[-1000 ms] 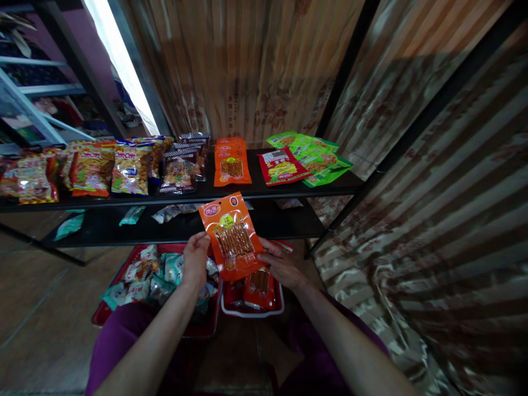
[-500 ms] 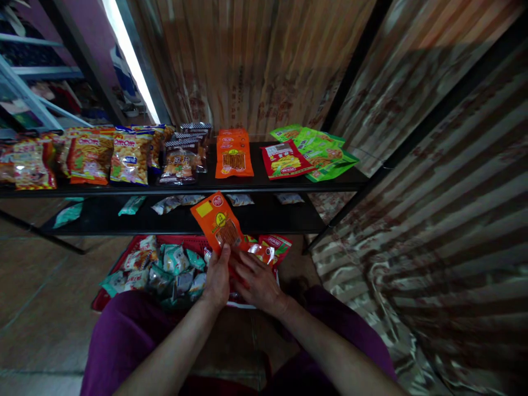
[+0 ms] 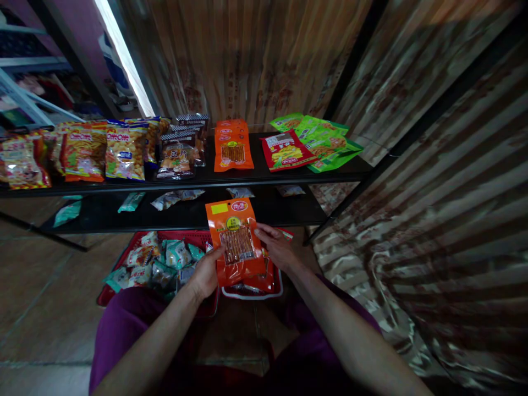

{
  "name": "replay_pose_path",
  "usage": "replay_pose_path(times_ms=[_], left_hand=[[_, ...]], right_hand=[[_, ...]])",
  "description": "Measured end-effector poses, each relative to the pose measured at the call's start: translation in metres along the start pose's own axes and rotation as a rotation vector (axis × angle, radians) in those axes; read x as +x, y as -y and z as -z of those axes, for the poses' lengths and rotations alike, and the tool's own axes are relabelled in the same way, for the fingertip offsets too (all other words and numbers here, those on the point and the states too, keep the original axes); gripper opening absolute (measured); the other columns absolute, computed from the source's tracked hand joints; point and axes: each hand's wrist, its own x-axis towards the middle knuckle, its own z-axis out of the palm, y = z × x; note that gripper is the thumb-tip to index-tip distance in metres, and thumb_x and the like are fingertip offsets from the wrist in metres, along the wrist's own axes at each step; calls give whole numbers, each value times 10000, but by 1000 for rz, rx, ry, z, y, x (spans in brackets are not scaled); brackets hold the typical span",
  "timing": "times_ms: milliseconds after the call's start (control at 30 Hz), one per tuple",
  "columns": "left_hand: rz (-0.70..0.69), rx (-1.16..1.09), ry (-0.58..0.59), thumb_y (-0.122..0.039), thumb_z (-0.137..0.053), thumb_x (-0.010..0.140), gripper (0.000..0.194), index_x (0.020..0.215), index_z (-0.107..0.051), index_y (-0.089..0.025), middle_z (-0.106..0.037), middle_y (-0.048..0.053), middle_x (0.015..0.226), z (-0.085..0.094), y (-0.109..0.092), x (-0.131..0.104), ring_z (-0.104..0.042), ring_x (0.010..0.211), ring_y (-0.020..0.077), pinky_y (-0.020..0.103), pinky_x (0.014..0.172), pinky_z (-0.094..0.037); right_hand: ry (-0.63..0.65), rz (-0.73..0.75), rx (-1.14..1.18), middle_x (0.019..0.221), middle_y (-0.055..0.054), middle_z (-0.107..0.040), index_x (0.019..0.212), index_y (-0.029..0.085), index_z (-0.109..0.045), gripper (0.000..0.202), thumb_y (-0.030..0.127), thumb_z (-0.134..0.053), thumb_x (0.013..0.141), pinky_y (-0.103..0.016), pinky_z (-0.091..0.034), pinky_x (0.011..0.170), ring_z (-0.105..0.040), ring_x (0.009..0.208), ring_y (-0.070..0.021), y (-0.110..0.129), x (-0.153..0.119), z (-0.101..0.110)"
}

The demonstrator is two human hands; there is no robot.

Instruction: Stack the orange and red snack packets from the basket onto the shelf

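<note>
I hold an orange snack packet [image 3: 235, 239] upright in both hands, above a small red basket [image 3: 252, 290] on the floor. My left hand [image 3: 205, 273] grips its lower left edge. My right hand [image 3: 275, 246] holds its right edge. More orange packets lie in the basket below, partly hidden by the held packet. A stack of the same orange packets [image 3: 232, 147] lies on the black shelf [image 3: 264, 176] straight ahead.
The shelf top carries yellow snack bags [image 3: 124, 151], dark packets [image 3: 179, 154], a red packet [image 3: 286, 149] and green packets [image 3: 324, 140]. A larger red basket [image 3: 117, 275] of mixed small packets stands on the floor at left. A draped striped cloth [image 3: 433, 192] fills the right.
Half a second ago both hands were low over the small basket with the packet tilted left. The packet now stands upright, higher, held at both sides.
</note>
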Motion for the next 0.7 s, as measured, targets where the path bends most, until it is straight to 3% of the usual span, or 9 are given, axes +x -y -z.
replay_pose_path(times_ms=[100, 267, 400, 700], left_hand=[[-72, 24, 5, -296, -729, 688, 271, 914, -673, -158, -727, 102, 930, 0, -2, 4, -671, 926, 275, 420, 854, -519], [-300, 49, -55, -209, -735, 647, 219, 852, -668, -173, -727, 34, 843, -9, -25, 10, -682, 779, 186, 310, 750, -542], [-332, 15, -56, -198, -717, 664, 189, 839, -659, -159, -725, 32, 798, -14, -36, 14, -680, 748, 174, 303, 756, -537], [-369, -9, -48, -224, -719, 656, 247, 891, -660, -178, -731, 32, 860, -18, -35, 14, -682, 824, 204, 342, 798, -523]], right_hand=[[-23, -47, 36, 770, 13, -723, 815, 226, -721, 320, 372, -826, 551, -310, -502, 717, -629, 700, -151, -1, -5, -2], [-30, -95, 45, 748, 13, -719, 827, 224, -721, 350, 368, -832, 527, -300, -495, 681, -624, 662, -142, -1, -9, -3], [-6, -96, 34, 741, 10, -716, 818, 230, -727, 298, 364, -812, 566, -297, -483, 655, -618, 643, -142, 0, -10, -5], [-52, -82, 59, 748, 18, -721, 794, 222, -731, 315, 340, -837, 522, -268, -475, 649, -616, 667, -134, 6, -9, -10]])
